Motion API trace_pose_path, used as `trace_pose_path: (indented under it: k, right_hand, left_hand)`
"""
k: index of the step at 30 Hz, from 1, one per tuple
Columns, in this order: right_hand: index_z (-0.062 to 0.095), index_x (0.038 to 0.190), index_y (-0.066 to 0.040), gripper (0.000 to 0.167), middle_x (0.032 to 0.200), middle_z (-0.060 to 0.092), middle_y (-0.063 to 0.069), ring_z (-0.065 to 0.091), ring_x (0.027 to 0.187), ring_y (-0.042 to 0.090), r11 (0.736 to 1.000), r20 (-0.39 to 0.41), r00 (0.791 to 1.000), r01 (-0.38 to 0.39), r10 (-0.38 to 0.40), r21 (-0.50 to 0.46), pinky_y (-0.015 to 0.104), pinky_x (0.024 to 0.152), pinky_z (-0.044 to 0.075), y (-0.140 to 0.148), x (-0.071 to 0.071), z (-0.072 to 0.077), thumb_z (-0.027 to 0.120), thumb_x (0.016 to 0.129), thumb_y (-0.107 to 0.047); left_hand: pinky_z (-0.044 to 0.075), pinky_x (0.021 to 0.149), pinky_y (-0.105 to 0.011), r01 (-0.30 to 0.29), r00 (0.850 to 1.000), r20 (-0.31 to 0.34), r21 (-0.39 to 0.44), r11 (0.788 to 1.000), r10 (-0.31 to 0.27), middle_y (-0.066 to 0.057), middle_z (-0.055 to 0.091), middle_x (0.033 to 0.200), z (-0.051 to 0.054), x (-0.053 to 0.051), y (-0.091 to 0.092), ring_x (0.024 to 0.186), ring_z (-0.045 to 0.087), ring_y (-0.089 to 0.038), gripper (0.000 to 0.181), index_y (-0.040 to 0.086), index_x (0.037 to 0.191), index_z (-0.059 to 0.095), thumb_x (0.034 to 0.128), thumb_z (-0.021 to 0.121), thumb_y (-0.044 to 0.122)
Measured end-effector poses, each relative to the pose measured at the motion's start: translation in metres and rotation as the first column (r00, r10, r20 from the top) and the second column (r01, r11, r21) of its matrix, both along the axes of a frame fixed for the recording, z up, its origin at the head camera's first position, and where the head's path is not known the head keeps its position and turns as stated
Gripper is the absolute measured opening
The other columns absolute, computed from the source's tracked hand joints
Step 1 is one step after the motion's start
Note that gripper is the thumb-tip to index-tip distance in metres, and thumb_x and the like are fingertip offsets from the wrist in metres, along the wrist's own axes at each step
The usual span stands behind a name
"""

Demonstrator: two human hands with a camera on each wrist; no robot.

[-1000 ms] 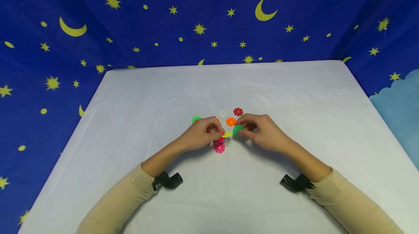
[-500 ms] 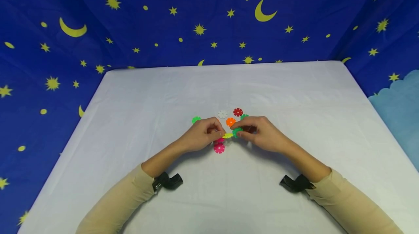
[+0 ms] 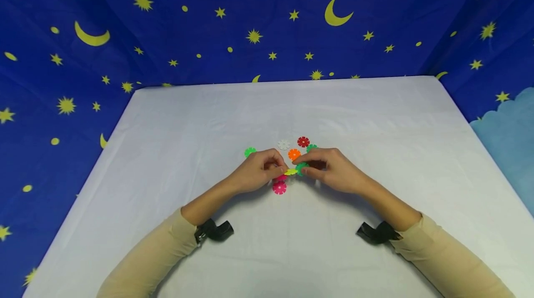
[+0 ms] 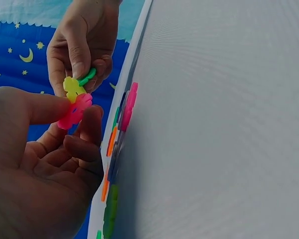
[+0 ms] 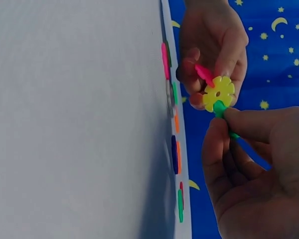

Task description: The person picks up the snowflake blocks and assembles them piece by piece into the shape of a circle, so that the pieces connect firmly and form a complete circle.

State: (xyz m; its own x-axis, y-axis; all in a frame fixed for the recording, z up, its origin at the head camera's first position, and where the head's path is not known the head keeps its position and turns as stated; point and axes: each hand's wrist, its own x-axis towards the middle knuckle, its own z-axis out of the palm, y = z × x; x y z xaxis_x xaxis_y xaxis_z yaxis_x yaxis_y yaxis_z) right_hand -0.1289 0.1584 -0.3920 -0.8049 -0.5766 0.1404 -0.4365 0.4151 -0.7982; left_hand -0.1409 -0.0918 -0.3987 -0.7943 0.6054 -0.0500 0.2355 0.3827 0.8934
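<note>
My left hand [image 3: 257,171] pinches a pink snowflake disc [image 4: 75,112] between thumb and fingertips. Slotted into it at an angle is a yellow snowflake disc [image 5: 220,93], its notched rim and centre hole plain in the right wrist view. Opposite, my right hand [image 3: 337,169] pinches a green snowflake disc [image 5: 220,109] by thumb and fingers. The green edge meets the yellow rim; how deep it sits in a notch I cannot tell. Both hands hold the pieces just above the white table [image 3: 267,251], and fingers cover part of the green and pink discs.
Loose discs lie around the hands: white [image 3: 284,144], dark red [image 3: 303,142], orange [image 3: 294,154], green [image 3: 311,148], light green [image 3: 250,152] and pink [image 3: 279,188]. More are partly hidden beneath the hands. A blue star-and-moon cloth [image 3: 233,20] hangs behind the table.
The green disc in my right hand has shifted slightly left, up to the yellow disc. My right index finger reaches further left. My left hand has hardly moved.
</note>
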Motion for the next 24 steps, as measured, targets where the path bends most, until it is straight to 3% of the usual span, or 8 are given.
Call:
trace_pose_path:
  k: [4,8,12,24]
  right_hand:
    - [0.070,0.103,-0.012,0.017,0.090,0.066,-0.007,0.062,0.075,0.012,0.999,0.039,0.999,0.034,-0.034,-0.009,0.028,0.065,0.052,-0.003,0.002,-0.001,0.072,0.086,-0.011]
    - [0.069,0.093,-0.013,0.011,0.085,0.067,-0.006,0.062,0.070,0.012,0.999,0.053,0.997,0.049,-0.048,-0.024,0.028,0.060,0.052,-0.005,0.004,-0.002,0.074,0.084,-0.008]
    - [0.069,0.091,-0.013,0.010,0.085,0.067,-0.007,0.062,0.071,0.011,0.999,0.028,0.998,0.049,-0.048,-0.014,0.027,0.062,0.052,-0.007,0.006,-0.002,0.074,0.084,-0.007]
    - [0.071,0.092,-0.014,0.012,0.086,0.067,-0.010,0.058,0.072,0.008,0.999,-0.068,0.997,0.033,-0.030,0.041,0.026,0.063,0.050,-0.010,0.010,-0.001,0.074,0.084,-0.006]
  left_hand:
    - [0.043,0.055,-0.027,-0.022,1.000,-0.019,-0.017,1.000,0.021,0.004,0.067,0.082,0.001,0.001,0.001,0.063,0.057,-0.018,0.005,0.014,0.094,0.064,0.0932,0.064,0.018]
    - [0.046,0.058,-0.027,-0.027,0.997,-0.078,-0.063,0.998,0.022,0.007,0.064,0.084,0.002,0.002,0.003,0.066,0.060,-0.014,0.004,0.013,0.092,0.066,0.0928,0.065,0.017]
    - [0.047,0.059,-0.029,-0.032,0.991,-0.131,-0.096,0.995,0.019,0.007,0.061,0.081,0.003,0.004,0.004,0.064,0.058,-0.012,0.004,0.013,0.090,0.066,0.0925,0.065,0.017]
    - [0.048,0.058,-0.028,-0.035,0.982,-0.186,-0.114,0.993,0.013,0.009,0.063,0.073,-0.003,0.007,0.007,0.060,0.058,-0.009,0.005,0.015,0.088,0.067,0.0918,0.065,0.013]
